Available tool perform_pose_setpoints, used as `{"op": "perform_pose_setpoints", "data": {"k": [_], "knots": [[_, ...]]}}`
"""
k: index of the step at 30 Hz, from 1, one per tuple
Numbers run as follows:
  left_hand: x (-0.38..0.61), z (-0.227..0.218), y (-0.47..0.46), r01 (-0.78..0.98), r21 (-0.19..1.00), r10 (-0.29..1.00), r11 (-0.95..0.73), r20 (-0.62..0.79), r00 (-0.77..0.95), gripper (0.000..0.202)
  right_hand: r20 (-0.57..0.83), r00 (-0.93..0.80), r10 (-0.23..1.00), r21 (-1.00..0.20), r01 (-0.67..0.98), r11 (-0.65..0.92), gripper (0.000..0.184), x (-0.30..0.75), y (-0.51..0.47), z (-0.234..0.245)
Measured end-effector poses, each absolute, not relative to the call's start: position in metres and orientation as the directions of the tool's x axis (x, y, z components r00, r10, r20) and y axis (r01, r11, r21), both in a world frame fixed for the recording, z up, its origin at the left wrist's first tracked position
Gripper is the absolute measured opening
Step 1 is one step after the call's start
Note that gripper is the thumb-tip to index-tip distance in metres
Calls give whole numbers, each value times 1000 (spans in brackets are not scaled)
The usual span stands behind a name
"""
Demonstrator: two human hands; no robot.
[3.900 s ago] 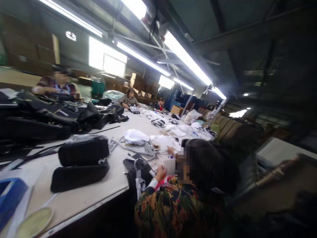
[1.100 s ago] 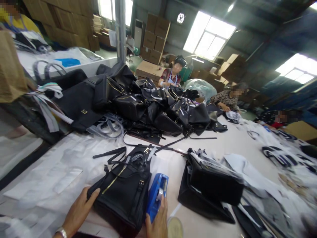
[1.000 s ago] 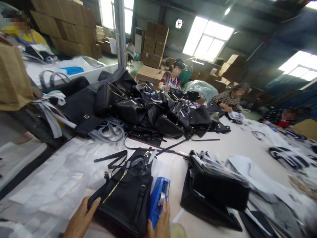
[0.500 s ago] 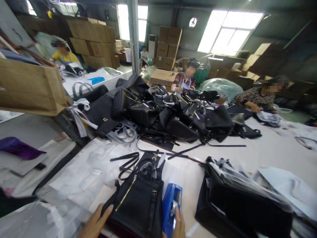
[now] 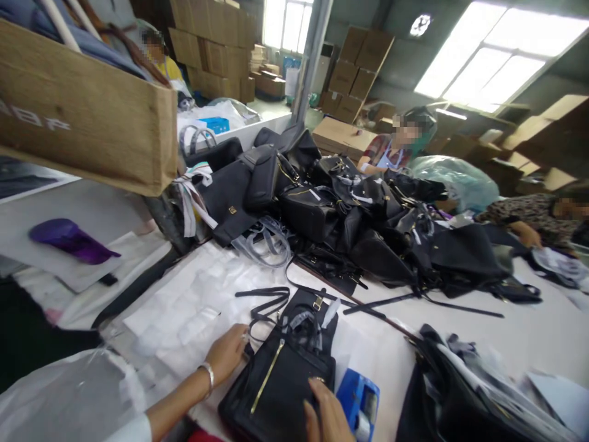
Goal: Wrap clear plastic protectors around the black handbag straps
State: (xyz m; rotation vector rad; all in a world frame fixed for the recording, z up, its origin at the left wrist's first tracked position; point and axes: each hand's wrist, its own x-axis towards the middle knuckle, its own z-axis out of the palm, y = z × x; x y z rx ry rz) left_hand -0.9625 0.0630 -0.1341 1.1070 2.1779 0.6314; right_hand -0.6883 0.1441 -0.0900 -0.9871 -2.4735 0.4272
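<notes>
Backpack point(image 5: 289, 383), black, lying front side up on the table point(image 5: 543, 319) between the two hands; clock directions are taken from its middle. At 10 o'clock, the fingers of the left hand point(image 5: 227, 356) reach to the bag's edge beside a loose strap; whether they close on anything cannot be told. At 4 o'clock, the right hand point(image 5: 329, 408) lies over the front with thumb and forefinger parted, gripping nothing that shows. The gold zip point(image 5: 268, 374) runs shut down the front. At 1 o'clock, the handle point(image 5: 304, 319) is wrapped in film, a part of the work that may be counted as done. Toward 12 o'clock, the thin straps point(image 5: 267, 294) trail free on the table and are not yet gathered in, so this bag is best judged part finished. A blue tape dispenser point(image 5: 361, 399) stands just beside it at 3 o'clock, out of the fingers' hold. Pale sheets point(image 5: 184, 313) spread at 10 o'clock. Farther out at 3 o'clock lies another black bag point(image 5: 460, 393), and at 1 o'clock a heap of black bags point(image 5: 322, 212); how many of these are finished cannot be told.
</notes>
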Motion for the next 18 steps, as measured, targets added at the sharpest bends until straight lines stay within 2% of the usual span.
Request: {"op": "perform_pose_setpoints", "data": {"k": [3,5,8,11,14,18], "knots": [[-954,-149,50,562,635,847,530,-366,-385,28,113,-847,519,-401,439,804,39,-758,142,-73],[-959,-154,38,552,640,844,535,-374,-384,27,-10,-880,474,-358,446,821,41,-793,150,-73],[-981,-155,20,534,626,818,569,-359,-451,30,-126,-839,529,-300,540,786,36,-813,173,-90],[-1003,-152,6,496,629,775,599,-302,-555,31,-171,-779,603,-266,626,733,32,-807,194,-105],[-1012,-147,2,492,648,762,582,-223,-608,31,-148,-769,621,-254,637,728,31,-803,197,-99],[-1003,-146,3,587,640,838,497,-179,-515,36,-106,-766,634,-326,630,705,28,-818,175,-72]]}}
